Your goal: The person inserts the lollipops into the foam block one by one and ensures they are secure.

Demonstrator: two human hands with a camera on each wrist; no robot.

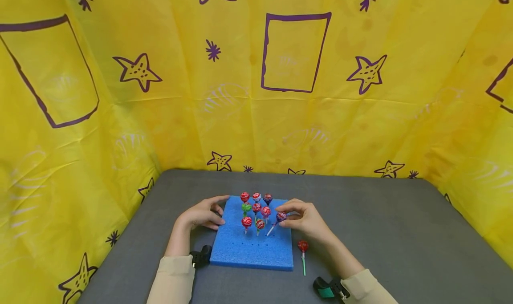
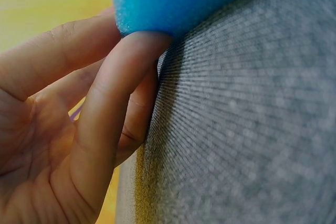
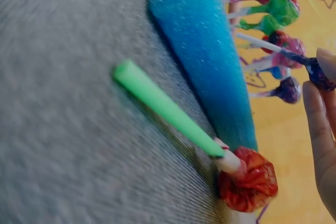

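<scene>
A blue foam block lies on the table, with several wrapped lollipops upright in it. My right hand pinches a dark purple lollipop by its wrapped head. Its white stick slants down to the left, the tip close to the foam; whether it touches I cannot tell. The left hand rests at the block's left edge, thumb and forefinger extended against the foam. A red lollipop with a green stick lies on the table right of the block.
Small holes dot the front part of the foam. A dark grey cloth covers the table. Yellow printed curtains stand behind it and at both sides. Black straps with cameras sit at the wrists.
</scene>
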